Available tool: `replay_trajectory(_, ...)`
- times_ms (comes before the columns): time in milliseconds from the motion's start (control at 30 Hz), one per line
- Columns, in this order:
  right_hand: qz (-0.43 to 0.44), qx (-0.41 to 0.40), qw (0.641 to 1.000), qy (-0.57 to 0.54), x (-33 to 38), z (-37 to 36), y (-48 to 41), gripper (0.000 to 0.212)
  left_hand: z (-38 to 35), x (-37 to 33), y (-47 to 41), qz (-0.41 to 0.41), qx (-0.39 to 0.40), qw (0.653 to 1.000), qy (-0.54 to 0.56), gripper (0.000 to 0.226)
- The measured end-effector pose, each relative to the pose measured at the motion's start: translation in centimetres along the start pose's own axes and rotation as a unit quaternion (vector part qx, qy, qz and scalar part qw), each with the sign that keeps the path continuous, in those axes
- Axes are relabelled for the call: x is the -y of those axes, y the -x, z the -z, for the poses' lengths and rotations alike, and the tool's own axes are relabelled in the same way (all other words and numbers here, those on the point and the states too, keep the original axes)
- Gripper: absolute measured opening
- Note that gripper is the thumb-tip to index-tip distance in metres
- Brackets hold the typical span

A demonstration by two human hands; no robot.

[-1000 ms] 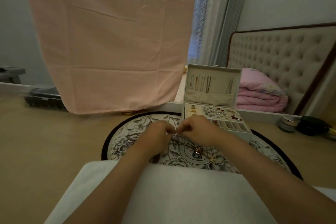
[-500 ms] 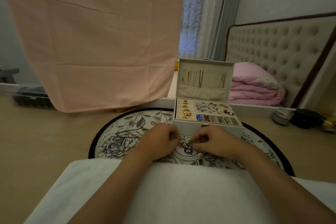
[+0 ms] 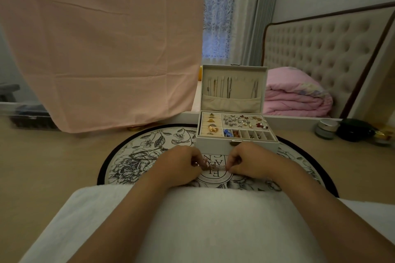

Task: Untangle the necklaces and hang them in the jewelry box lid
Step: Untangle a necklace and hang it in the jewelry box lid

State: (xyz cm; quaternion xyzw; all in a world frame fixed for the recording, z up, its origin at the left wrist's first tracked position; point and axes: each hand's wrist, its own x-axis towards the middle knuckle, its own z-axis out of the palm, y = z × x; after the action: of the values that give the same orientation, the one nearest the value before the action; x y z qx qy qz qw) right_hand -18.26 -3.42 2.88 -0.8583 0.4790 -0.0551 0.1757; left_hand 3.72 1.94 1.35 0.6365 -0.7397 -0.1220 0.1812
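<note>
The left hand pinches one end of a short stretch of necklace, fingers curled in around it. The right hand pinches the other end in the same way. The chain runs taut between the two grips, its long axis going straight left to right, low over the middle of the round flowered mat. Whatever hangs off beyond each grip is hidden under the fingers.

The jewelry box stands just behind the hands, and the right hand is the nearer, close to its front clasp. Its lid stands upright, directly away from the person, with several chains already hanging above a pocket. I'd judge the chain has to be lifted up and forward, and turned from crosswise to hanging.

Left of the left hand, what looks like another chain lies on the mat. The mat sits on a pale wooden counter. A pink cloth hangs on the far left, with curtains beside it. To the right are a folded pink quilt, a tufted headboard and small jars. A white towel covers the lap.
</note>
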Motion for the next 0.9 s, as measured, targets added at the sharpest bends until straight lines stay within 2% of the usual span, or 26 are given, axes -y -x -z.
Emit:
replay_trajectory(133, -0.015, 0.004, 0.999, 0.04, -0.1, 0.4, 0.3, 0.009, 0.7, 1.3, 0.3, 0.021, -0.031, 0.995, 0.098, 0.016)
replay_trajectory(267, -0.026, 0.0, 0.998, 0.049, -0.2, 0.9, 0.5, 0.01, 0.7, 1.9, 0.6, 0.033, -0.04, 0.991, 0.121, 0.02)
replay_trajectory(400, -0.041, 0.011, 0.997, 0.072, -0.7, 1.3, 0.6, 0.016, 0.9, 2.0, 0.8, 0.022, 0.019, 0.993, 0.112, 0.02)
replay_trajectory(567, -0.07, 0.044, 0.989, 0.121, -0.7, 1.6, 0.9, 0.014, 1.2, 0.9, 1.3, 0.0, 0.138, 0.986, 0.094, 0.028)
replay_trajectory(667, -0.078, 0.062, 0.985, 0.14, -0.4, 2.1, 1.3, 0.016, 1.1, 1.3, 1.0, -0.017, 0.102, 0.99, 0.098, 0.022)
replay_trajectory(733, -0.063, 0.043, 0.988, 0.135, 0.1, 2.2, 1.4, 0.017, 0.8, 1.6, 0.6, -0.032, 0.051, 0.992, 0.107, 0.024)
replay_trajectory(833, 0.007, -0.027, 0.997, 0.07, 1.3, 1.1, 0.7, 0.021, 0.1, 1.9, 0.2, -0.062, -0.025, 0.996, 0.057, 0.015)
replay_trajectory(900, 0.055, -0.046, 0.996, 0.059, 1.9, -0.4, 0.0, 0.025, -0.4, 2.3, -0.1, -0.092, -0.027, 0.995, -0.002, 0.012)
